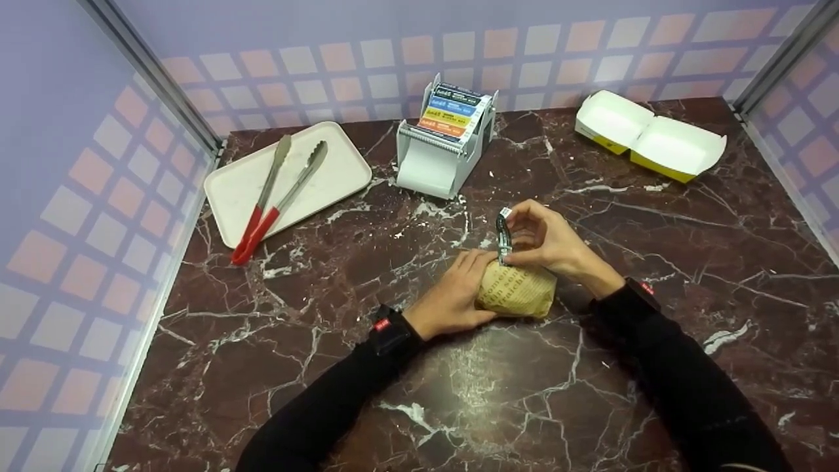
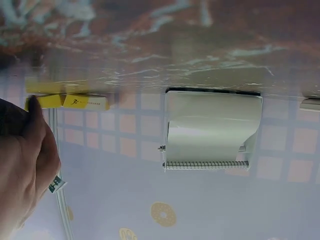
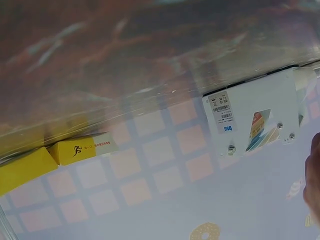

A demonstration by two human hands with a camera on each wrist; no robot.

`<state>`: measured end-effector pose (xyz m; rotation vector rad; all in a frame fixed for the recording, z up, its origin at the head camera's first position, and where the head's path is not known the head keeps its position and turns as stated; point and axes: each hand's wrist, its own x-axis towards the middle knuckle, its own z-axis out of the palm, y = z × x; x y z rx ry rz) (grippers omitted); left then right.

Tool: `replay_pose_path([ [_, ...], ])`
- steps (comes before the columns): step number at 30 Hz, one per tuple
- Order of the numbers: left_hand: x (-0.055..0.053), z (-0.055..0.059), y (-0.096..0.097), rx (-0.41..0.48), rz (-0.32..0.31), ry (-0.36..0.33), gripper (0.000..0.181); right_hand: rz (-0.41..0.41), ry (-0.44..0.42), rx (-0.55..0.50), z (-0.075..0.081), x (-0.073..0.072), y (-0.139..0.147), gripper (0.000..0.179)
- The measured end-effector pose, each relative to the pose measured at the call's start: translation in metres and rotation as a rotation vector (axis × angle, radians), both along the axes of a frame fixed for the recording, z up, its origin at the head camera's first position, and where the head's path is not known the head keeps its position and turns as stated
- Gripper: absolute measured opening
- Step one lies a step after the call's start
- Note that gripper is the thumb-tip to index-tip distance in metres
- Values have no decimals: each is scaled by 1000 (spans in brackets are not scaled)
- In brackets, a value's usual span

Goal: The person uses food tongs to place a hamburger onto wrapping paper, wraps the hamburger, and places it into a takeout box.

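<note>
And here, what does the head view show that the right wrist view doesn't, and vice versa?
Head only: the paper-wrapped parcel, the label strip pinched by the right hand, the tray and the red-handled tongs on it.

Right wrist only: the barcode sticker on the side of the label dispenser and the doughnut picture on the wall.

Both: the label dispenser, the open clamshell box, the marbled tabletop and the wall. A hand also shows at the right wrist view's edge; which one is unclear.

the dark surface [image 1: 210, 393] holds a sticker stand [image 1: 447, 134]; left of it, a tray [image 1: 337, 167]; right, a box [image 1: 675, 145]; in front, a wrapped bundle [image 1: 518, 295].
</note>
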<state>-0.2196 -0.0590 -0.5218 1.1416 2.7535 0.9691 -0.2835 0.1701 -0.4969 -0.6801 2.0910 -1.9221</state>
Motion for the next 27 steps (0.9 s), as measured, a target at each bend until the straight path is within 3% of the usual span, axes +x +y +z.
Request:
replay_pose_path([
  [9,2,2,-1,17,-32,21,97,52,-58,31,5,0,6,66],
  [18,2,-2,-2,-9,-61,76,110,88,-43,85,4,-5,11,67],
  [23,2,-3,-3,-27,-81,151,103,125,-95,72,3,-6,13,66],
  [27,3,-3,-3,-30,-80,152,99,123,-148,93,3,-6,14,60],
])
